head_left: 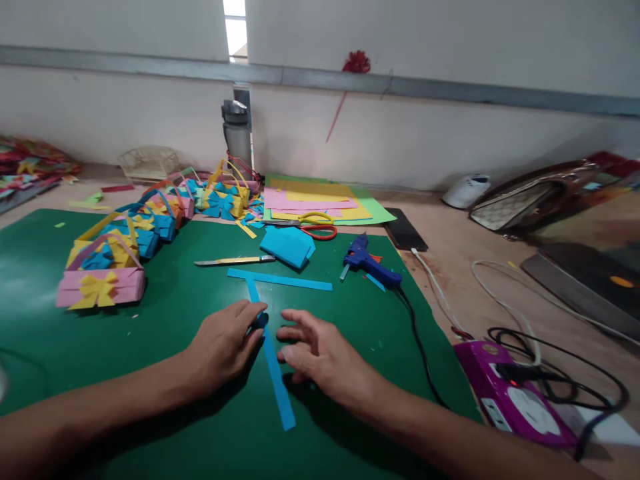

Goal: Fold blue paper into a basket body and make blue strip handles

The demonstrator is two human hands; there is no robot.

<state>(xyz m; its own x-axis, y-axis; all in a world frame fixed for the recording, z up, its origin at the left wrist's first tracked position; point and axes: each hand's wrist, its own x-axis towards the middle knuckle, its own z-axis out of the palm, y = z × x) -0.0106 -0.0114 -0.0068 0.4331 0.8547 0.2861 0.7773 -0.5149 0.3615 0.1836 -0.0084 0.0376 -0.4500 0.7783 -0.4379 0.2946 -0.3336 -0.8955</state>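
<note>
My left hand (226,339) has its thumb and fingertips closed on the edge of a long blue paper strip (278,383), which slants over the green mat. Just right of the strip, my right hand (325,357) is open, fingers apart and holding nothing. A second blue strip (295,283) lies crosswise beyond, by the far end of the first. Behind it are a craft knife (235,261) and folded blue paper (287,247). A blue glue gun (373,262) rests on its side to the right.
Small paper baskets with bows (100,288) line the mat's left side. Scissors (320,231) lie before stacked coloured sheets (320,200). A phone (406,230), a purple power strip (515,397) and cables occupy the right. A bottle (237,133) stands by the wall.
</note>
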